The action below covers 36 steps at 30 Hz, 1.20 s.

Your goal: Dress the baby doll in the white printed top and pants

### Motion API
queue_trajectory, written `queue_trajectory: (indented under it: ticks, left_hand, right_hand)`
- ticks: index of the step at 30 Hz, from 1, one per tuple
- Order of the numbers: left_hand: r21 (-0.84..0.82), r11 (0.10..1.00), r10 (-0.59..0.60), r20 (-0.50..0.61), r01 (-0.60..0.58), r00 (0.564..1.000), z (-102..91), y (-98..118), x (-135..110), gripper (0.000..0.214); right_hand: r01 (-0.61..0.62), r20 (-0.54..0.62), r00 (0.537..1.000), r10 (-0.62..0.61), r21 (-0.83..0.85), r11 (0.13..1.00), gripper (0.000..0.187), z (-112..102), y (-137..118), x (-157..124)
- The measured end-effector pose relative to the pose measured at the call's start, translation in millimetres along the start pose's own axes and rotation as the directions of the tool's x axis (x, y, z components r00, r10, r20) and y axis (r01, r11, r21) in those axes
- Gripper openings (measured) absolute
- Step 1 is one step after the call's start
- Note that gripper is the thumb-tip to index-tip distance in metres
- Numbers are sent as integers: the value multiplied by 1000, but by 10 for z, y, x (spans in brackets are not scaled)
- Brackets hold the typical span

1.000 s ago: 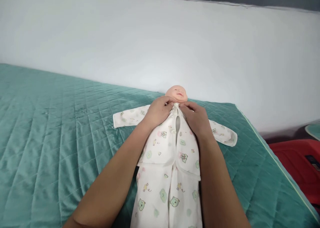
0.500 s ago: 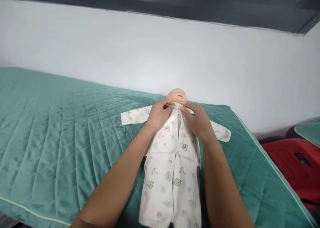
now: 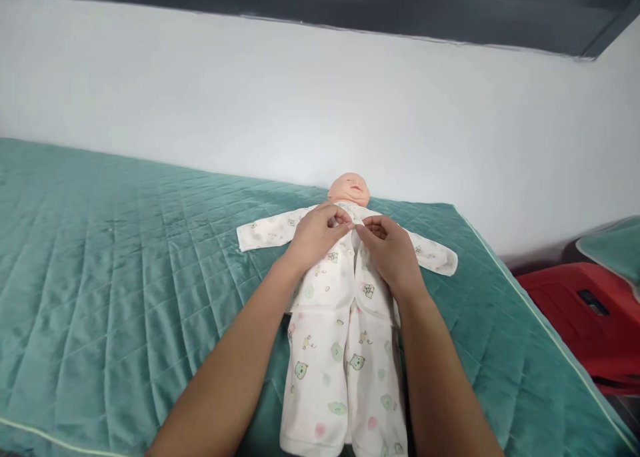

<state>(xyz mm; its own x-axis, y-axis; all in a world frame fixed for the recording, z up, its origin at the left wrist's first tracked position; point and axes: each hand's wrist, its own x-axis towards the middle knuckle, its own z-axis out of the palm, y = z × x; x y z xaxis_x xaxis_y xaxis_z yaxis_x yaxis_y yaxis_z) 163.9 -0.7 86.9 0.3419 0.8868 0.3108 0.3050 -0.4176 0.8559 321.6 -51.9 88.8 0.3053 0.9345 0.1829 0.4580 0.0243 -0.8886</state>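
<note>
A baby doll (image 3: 349, 189) lies on its back, dressed in a white baby shirt (image 3: 325, 285) and matching trousers (image 3: 320, 383) printed with small animals. Both shirt sleeves stretch out to the sides. My left hand (image 3: 323, 232) pinches one front edge of the shirt at the upper chest. Opposite it, my right hand (image 3: 387, 245) pinches the other edge, its fingertips close to those of the left. Below my fingers the shirt front parts in a narrow gap. Whatever fastener lies between the fingertips is too small to make out.
A green quilted cover (image 3: 125, 277) with pale piping spreads under the doll. Behind it rises a white wall (image 3: 250, 103) with a dark panel (image 3: 425, 7) above. On the right, past the cover's edge, stands a red plastic object (image 3: 575, 310).
Both hands have moved a little down the shirt front, from the collar to the upper chest. The fingertips have come closer together, and the gap in the shirt looks narrower.
</note>
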Motion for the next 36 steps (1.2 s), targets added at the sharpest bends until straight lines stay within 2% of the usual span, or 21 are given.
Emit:
queue_trajectory:
  ticks: [3, 8, 13, 16, 20, 27, 36]
  left_hand:
    - [-1, 1000, -22, 44, 22, 999, -40, 44, -1, 8]
    - [56, 998, -20, 63, 17, 998, -20, 106, -1, 8]
    - [138, 990, -3, 55, -5, 998, 18, 133, 0, 10]
    - [55, 998, -24, 60, 21, 998, 22, 126, -2, 8]
    - [-95, 995, -32, 69, 39, 997, 23, 137, -6, 10]
    - [-92, 993, -62, 70, 68, 996, 53, 172, -21, 14]
    - [-255, 962, -89, 37, 96, 995, 55, 64, -9, 13]
  right_hand:
    - [-71, 111, 992, 55, 145, 987, 26, -95, 39, 19]
    - [-207, 187, 971, 151, 333, 920, 28, -142, 115, 36]
    - [-181, 109, 982, 154, 311, 933, 26, -93, 133, 40]
    - [-198, 87, 980, 178, 381, 903, 23, -76, 117, 29]
    - [-248, 138, 969, 206, 516, 820, 24, -74, 82, 11]
    - [-172, 125, 984, 126, 500, 849, 25, -35, 67, -16]
    - [-113, 98, 992, 84, 348, 931, 27, -30, 57, -20]
